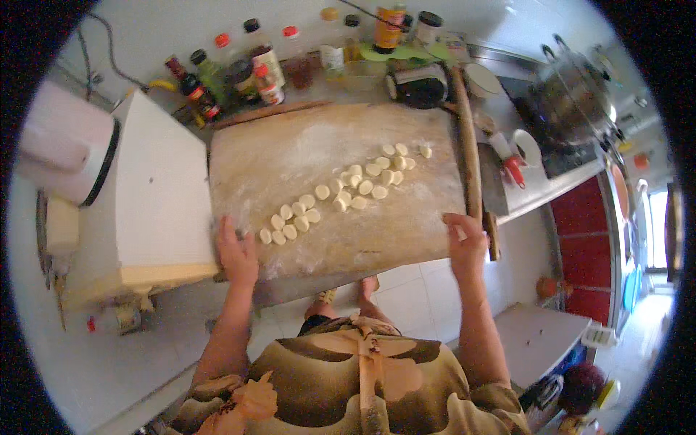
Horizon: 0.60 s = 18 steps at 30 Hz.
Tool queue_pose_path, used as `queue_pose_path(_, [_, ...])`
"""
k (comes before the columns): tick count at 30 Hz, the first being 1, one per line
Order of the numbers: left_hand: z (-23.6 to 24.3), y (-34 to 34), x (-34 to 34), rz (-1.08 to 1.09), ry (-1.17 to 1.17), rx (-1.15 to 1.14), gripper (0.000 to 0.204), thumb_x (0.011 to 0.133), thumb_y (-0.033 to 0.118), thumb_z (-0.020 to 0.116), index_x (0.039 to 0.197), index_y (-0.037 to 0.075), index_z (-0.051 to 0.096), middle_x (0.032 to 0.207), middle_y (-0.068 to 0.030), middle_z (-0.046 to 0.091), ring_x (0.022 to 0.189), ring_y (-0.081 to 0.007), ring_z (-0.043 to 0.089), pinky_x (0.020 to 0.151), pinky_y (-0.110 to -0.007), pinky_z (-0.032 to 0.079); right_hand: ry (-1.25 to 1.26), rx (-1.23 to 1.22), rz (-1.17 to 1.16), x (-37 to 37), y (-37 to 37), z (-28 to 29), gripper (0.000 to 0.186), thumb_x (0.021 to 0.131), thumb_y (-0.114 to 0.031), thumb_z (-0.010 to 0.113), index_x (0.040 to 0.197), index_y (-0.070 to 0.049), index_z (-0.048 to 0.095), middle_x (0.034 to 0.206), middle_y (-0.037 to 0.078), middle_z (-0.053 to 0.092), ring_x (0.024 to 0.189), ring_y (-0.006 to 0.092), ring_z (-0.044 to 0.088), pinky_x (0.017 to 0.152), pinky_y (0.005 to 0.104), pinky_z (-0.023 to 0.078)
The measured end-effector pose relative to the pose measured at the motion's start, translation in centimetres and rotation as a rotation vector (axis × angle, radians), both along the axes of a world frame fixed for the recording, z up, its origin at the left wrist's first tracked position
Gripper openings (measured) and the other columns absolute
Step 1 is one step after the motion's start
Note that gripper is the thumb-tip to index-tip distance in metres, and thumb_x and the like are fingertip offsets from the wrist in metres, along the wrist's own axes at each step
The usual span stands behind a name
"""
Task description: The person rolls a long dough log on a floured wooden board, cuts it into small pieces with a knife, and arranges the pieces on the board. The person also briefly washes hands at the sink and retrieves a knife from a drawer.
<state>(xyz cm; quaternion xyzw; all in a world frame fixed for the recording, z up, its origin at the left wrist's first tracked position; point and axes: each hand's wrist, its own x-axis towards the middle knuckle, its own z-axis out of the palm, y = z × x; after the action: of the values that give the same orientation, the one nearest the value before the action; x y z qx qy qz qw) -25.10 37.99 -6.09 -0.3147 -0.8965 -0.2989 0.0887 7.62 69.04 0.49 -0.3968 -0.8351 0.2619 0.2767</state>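
Small cut dough pieces (365, 187) are being carried on a wooden pastry board (406, 232), strung diagonally from near left to far right, one sitting apart at the far right end. Flour (312, 145) is being shown in patches across the wood.

Left hand (238, 250): being laid on the board's near left corner, fingers straight and parted, nothing seen held. Right hand (469, 243): being kept at the near right corner, fingers bent, gap narrow; whether the edge is being pinched, cannot tell. Rolling pin (467, 138) is being supported along the right edge, near end close to the right hand; contact unclear.

Handling, judged by look: dough is light, soft, easily dented, possibly tacky where bare of flour. Best taken singly by the sides, light fingertip pressure. Board is likely stiff and heavy, slick where floured; best gripped by both near corners and kept level, since loose pieces could slide. Pin is rigid, prone to rolling; best held mid-length.
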Motion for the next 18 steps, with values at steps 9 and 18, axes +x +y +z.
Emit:
queue_pose_path(9, [-0.1,-0.9,-1.3,-0.32,0.029,0.041,0.052,0.099,0.023,0.044,0.143,-0.002,0.036,0.148,-0.0246,0.036,0.137,-0.04,0.035,0.114,-0.047,0.027,0.028,-0.324,-0.063,-0.2,-14.4,-3.1,0.02,0.086,-0.011,0.067,0.105,-0.007,0.07,0.096,0.013,0.07,0.084,0.0282,0.068,0.075,0.035,0.054])
queue_pose_path(18, [4.2,6.7,10.4,-1.02,0.104,0.191,0.053,0.104,0.035,0.035,0.14,-0.003,0.037,0.147,-0.0245,0.037,0.137,-0.0409,0.035,0.113,-0.053,0.027,0.067,-0.736,-0.602,10.5,-25.1,-10.9,0.024,0.091,-0.022,0.063,0.11,-0.008,0.069,0.097,0.012,0.072,0.083,0.0238,0.069,0.075,0.0337,0.054])
